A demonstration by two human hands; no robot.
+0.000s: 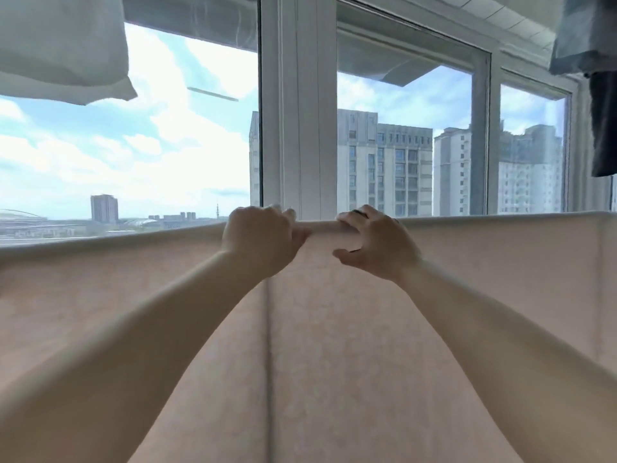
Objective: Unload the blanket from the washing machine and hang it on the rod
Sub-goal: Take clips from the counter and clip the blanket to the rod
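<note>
While one pale pink blanket point(467, 295) hangs draped over a horizontal line that must be the rod — the rod itself is hidden under the fold — two bare hands sit side by side at its top edge; the left hand point(260, 238) is curled into a closed grip on the fold, its fingers wrapped over the far side; the right hand point(374, 243) has its fingers bent over the edge and its thumb spread below, pressing the cloth. One vertical crease runs down the blanket between the forearms. Behind stands one window frame point(297, 105) with three panes; one white cloth point(63, 45) hangs upper left — two darker garments point(594, 38) upper right.
</note>
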